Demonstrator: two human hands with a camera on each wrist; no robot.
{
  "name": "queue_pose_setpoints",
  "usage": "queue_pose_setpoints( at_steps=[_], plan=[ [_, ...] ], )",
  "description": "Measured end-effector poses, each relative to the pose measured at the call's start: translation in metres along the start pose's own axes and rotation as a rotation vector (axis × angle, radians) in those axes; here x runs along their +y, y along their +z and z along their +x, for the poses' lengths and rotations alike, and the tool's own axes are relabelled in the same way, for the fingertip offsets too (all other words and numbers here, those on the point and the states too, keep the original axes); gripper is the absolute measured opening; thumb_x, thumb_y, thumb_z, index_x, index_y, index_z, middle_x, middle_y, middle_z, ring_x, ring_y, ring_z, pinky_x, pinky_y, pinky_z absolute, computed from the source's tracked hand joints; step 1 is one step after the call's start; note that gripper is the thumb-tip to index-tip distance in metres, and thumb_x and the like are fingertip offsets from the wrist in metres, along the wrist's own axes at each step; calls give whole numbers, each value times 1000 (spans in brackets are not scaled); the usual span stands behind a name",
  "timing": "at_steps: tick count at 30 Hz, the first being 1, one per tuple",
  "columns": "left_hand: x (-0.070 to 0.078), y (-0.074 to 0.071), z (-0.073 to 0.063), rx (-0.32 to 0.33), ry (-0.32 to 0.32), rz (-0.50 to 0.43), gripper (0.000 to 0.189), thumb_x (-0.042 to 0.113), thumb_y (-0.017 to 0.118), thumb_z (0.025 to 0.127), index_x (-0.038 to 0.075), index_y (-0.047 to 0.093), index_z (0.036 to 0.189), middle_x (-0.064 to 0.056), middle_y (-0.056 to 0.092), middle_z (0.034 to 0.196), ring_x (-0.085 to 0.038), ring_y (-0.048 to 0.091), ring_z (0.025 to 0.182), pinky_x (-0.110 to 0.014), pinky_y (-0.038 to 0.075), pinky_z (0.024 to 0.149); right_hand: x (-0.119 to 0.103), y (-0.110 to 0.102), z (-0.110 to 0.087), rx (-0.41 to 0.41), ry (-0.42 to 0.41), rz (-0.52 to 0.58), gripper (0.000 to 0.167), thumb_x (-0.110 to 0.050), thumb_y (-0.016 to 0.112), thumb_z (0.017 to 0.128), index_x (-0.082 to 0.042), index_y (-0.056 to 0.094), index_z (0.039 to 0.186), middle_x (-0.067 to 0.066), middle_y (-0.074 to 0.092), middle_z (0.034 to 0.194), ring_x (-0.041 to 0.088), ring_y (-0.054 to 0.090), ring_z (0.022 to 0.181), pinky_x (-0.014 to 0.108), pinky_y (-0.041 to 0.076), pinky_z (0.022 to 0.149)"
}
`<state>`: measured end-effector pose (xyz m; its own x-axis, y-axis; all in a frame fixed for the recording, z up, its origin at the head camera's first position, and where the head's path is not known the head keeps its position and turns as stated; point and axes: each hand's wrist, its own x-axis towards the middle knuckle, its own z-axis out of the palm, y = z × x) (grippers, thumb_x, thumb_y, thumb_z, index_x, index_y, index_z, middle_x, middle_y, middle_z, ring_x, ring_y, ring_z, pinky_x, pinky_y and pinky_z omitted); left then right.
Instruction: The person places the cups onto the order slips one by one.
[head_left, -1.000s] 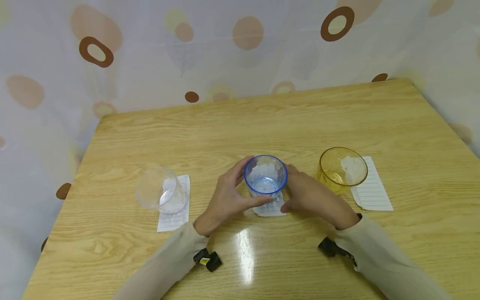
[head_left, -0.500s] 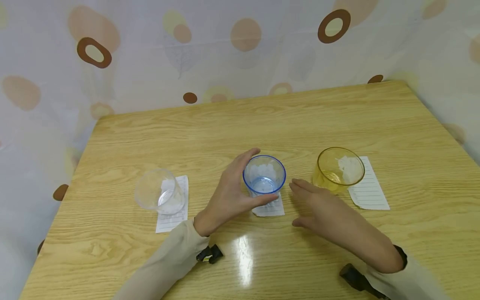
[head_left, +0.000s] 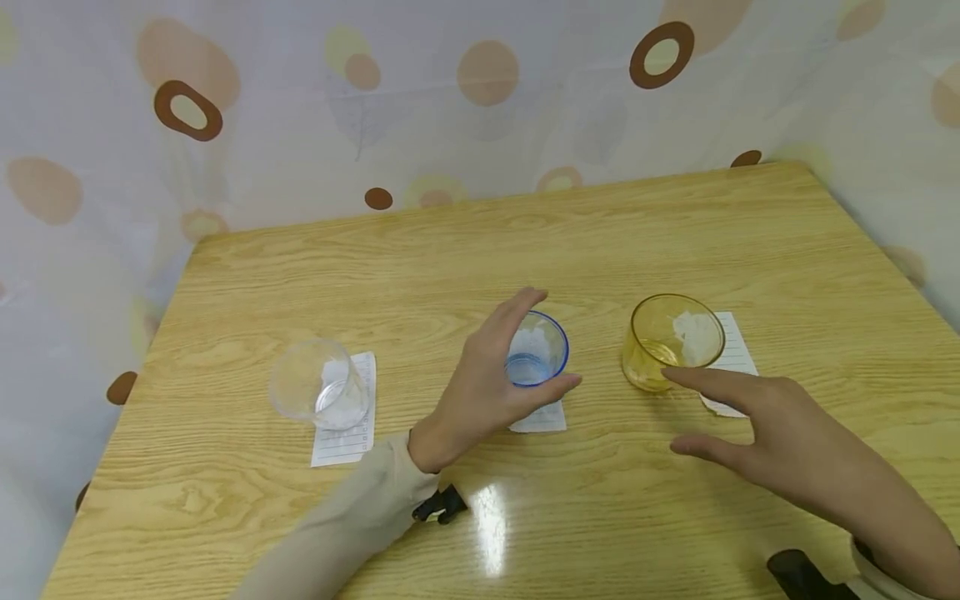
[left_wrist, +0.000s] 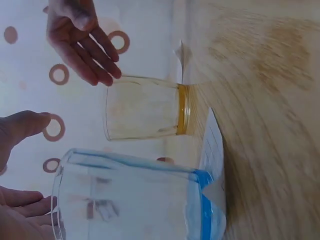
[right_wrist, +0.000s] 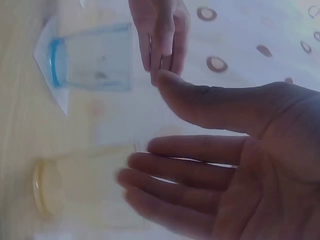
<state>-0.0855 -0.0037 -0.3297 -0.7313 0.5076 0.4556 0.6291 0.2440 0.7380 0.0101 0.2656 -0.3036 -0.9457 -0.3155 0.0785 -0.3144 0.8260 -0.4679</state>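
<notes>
A clear glass with a blue rim and bluish base (head_left: 542,367) stands upright on a slip of lined paper (head_left: 542,419) mid-table. My left hand (head_left: 487,379) hovers over its left side, thumb and fingers spread apart, hiding part of the rim. In the left wrist view the thumb (left_wrist: 27,125) is off the glass wall. To the right stands a yellow-tinted glass (head_left: 647,371) with its own lined paper (head_left: 737,358) beside and behind it. My right hand (head_left: 787,442) is in front of it, fingers extended and holding nothing; in the right wrist view the fingertips (right_wrist: 131,176) come near its rim.
A colourless glass (head_left: 315,387) stands on another lined slip (head_left: 345,446) at the left. All stand on a wood-grain table (head_left: 420,267). Behind it hangs a white cloth (head_left: 300,117) with brown and beige spots.
My right hand has let go of the blue-rimmed glass and moved right, to the yellow one. The left hand has loosened and shifted slightly right and up over the blue-rimmed glass.
</notes>
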Motion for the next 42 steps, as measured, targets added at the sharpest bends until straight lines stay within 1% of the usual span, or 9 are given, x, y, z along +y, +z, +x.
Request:
queue_pose_setpoints(
  at_steps=[5, 9, 15, 18, 22, 28, 33, 37, 42],
  plan=[
    [11, 14, 7, -38, 5, -47, 76, 22, 80, 80, 1, 42, 141, -12, 46, 143, -17, 38, 135, -32, 33, 111, 23, -12, -8, -135, 144, 6, 56, -27, 81, 77, -1, 64, 123, 15, 71, 104, 37, 68, 94, 52, 54, 73],
    [13, 24, 10, -68, 10, -47, 75, 20, 80, 81, -2, 41, 141, -15, 46, 143, -17, 38, 136, -27, 30, 112, 43, -18, -5, -132, 186, -33, 54, -26, 80, 78, -1, 64, 122, 19, 70, 104, 44, 65, 95, 58, 52, 73],
    [22, 38, 16, -91, 2, -55, 75, 22, 78, 82, 0, 39, 143, -13, 44, 145, -15, 36, 137, -25, 30, 112, 76, -26, 7, -123, 194, -84, 50, -22, 80, 79, 0, 63, 121, 30, 61, 118, 51, 61, 97, 61, 51, 74],
    [27, 47, 20, -124, -20, -56, 76, 26, 76, 84, 2, 37, 145, -11, 42, 147, -13, 34, 138, -23, 29, 111, 91, -28, 12, -131, 184, -108, 55, -21, 81, 78, 1, 61, 124, 35, 55, 124, 54, 61, 95, 61, 51, 72],
    [31, 59, 25, -150, -47, -33, 77, 30, 74, 86, 4, 35, 146, -9, 41, 148, -12, 34, 138, -22, 28, 111, 107, -26, 17, -129, 163, -75, 63, -18, 83, 75, 1, 57, 128, 37, 49, 129, 58, 58, 97, 62, 51, 72],
    [27, 78, 28, -120, -108, -16, 80, 31, 73, 86, 5, 29, 148, -8, 36, 150, -13, 31, 139, -23, 28, 111, 121, -22, 23, -174, 180, -39, 84, -18, 85, 72, 3, 42, 141, 36, 40, 139, 65, 44, 111, 69, 44, 80],
    [22, 95, 30, -52, -131, -62, 85, 28, 73, 85, 4, 24, 150, -11, 32, 151, -13, 30, 139, -23, 29, 111, 136, -21, 25, -205, 186, -45, 100, -19, 86, 68, 4, 29, 147, 37, 30, 144, 64, 34, 118, 73, 36, 85],
    [20, 109, 30, -17, -153, -103, 88, 27, 74, 85, 5, 20, 151, -9, 27, 154, -13, 27, 140, -25, 27, 112, 146, -17, 24, -186, 147, 42, 106, -14, 85, 68, 5, 21, 150, 37, 19, 149, 65, 22, 126, 76, 24, 94],
    [19, 119, 33, 4, -200, -81, 93, 31, 73, 85, 6, 15, 153, -9, 21, 157, -15, 21, 143, -28, 24, 114, 155, -12, 22, -208, 140, 150, 108, -10, 83, 71, 3, 13, 152, 37, 10, 151, 61, 1, 134, 76, 5, 101]
  ],
)
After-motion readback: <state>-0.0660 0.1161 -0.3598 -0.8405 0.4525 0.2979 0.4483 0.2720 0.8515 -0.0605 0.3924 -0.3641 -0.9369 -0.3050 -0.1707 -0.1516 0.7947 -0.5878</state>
